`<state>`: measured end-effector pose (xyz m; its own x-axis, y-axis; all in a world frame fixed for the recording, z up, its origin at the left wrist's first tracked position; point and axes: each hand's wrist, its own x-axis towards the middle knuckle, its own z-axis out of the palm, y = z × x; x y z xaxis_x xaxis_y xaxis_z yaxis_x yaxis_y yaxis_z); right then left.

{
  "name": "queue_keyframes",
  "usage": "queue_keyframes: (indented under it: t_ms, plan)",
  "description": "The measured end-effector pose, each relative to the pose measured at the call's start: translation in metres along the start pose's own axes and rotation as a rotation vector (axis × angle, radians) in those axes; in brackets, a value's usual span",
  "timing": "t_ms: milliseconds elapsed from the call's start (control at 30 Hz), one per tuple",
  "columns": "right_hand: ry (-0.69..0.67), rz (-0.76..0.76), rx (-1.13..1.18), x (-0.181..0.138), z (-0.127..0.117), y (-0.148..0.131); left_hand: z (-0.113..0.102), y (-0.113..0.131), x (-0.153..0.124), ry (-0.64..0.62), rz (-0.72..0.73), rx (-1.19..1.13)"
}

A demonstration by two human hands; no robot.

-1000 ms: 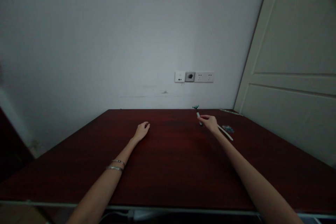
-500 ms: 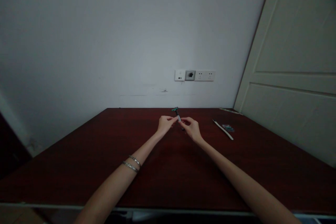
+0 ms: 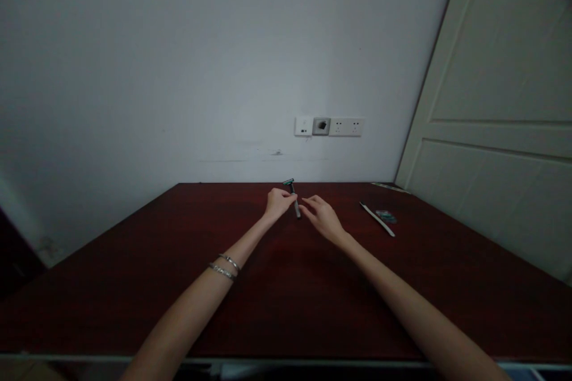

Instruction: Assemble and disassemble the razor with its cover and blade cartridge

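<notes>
A razor (image 3: 292, 195) with a green head and a pale handle stands nearly upright over the dark red table (image 3: 286, 286). My left hand (image 3: 277, 202) pinches its handle near the top, fingers closed on it. My right hand (image 3: 320, 217) is just right of the handle with its fingers loosely spread, holding nothing. Two bracelets (image 3: 224, 266) sit on my left wrist.
A white stick-shaped item (image 3: 378, 218) and a small teal packet (image 3: 386, 215) lie on the table's far right. A thin strip (image 3: 388, 187) lies by the back right corner. A wall with sockets (image 3: 329, 126) stands behind, and a door (image 3: 500, 119) at the right.
My right hand carried the razor from the far right to the middle, my left hand came over and took the handle, and my right hand has now let go.
</notes>
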<state>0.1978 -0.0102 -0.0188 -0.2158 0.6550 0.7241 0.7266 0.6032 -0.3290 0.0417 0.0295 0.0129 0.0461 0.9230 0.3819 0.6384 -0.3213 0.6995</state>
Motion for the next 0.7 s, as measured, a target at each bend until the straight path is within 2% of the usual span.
queue_keyframes:
  t_ms: [67, 167, 333, 433, 533, 700]
  plan:
    - [-0.018, 0.023, -0.112, 0.007, -0.015, 0.003, -0.011, -0.007, 0.007, -0.059, -0.029, 0.1]
    - [-0.05, 0.142, -0.261, 0.019, -0.038, 0.018, -0.026, -0.02, 0.012, -0.229, -0.099, 0.206]
    - [-0.257, 0.347, -0.532, 0.022, -0.066, 0.071, -0.038, -0.037, 0.004, -0.419, -0.147, 0.298]
    - [-0.406, 0.479, -0.644, 0.011, -0.077, 0.1, -0.036, -0.047, -0.002, -0.471, -0.173, 0.322]
    - [-0.512, 0.58, -0.696, -0.001, -0.085, 0.117, -0.032, -0.054, -0.004, -0.503, -0.194, 0.337]
    - [-0.558, 0.681, -0.704, -0.014, -0.093, 0.127, -0.028, -0.06, -0.001, -0.529, -0.194, 0.368]
